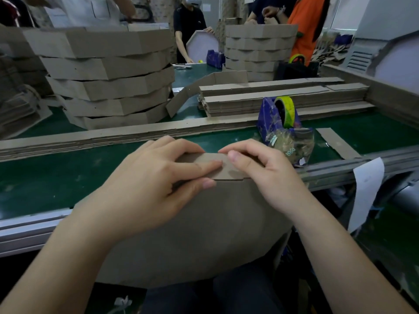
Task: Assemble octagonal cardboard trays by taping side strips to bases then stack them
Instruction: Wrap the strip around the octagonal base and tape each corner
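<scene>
Up front, left hand (156, 182) and right hand (263, 171) pinch side strip (209, 157) (dispenser (269, 120) label illegible).

Btwn L hand (156, 177) & R hand (263, 171): side strip (226, 172), on base (215, 223) edge; tape dispenser (281, 125) just beyond R hand; tray stack (108, 80) well beyond L hand.
</scene>
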